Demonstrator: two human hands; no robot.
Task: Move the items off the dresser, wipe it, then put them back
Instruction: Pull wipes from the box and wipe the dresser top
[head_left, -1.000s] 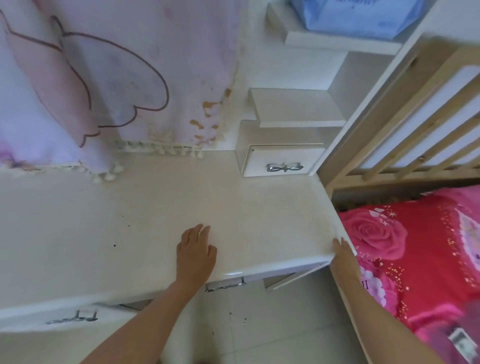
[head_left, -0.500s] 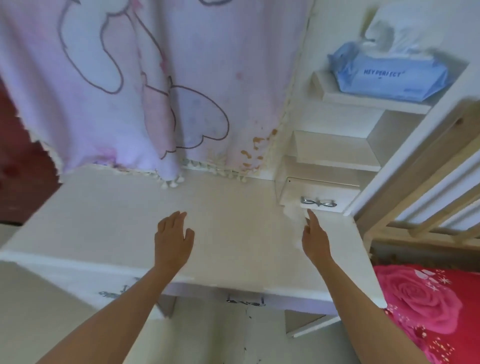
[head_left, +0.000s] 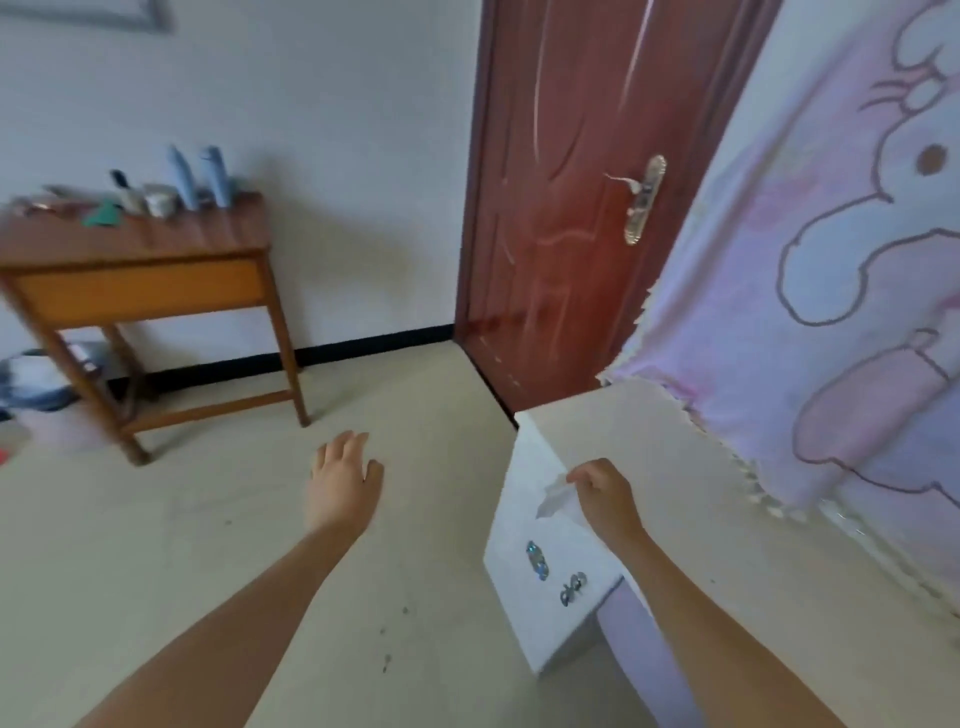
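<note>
Pale floor (head_left: 208, 519) filled most of the view, with a red-brown door (head_left: 561, 208) at the back and a wooden counter (head_left: 156, 239) against the left wall. On that counter stood two blue bottles (head_left: 182, 176), upright with their long axes vertical, beside some small jars (head_left: 156, 200). These were probably the things cleared off to leave the dresser free for wiping.

At the right was the white dresser (head_left: 649, 467), its top bare. Its long edge ran away from the viewer toward the door, under a hanging pink rabbit cloth (head_left: 831, 260).

Over the dresser's near corner, the right hand (head_left: 605, 493) had its fingers curled, pinching a crumpled white wipe (head_left: 556, 499). The wipe trailed from the grip down and to the left, its long axis slanted across the dresser's side panel. It seemed to be held clear of the top, as though wiping was finished or paused.

Out over the floor, the left hand (head_left: 343, 480) hung well apart from everything, its fingers loosely spread and holding nothing. It pointed roughly toward the counter, which suggested that fetching the items back came next.
</note>
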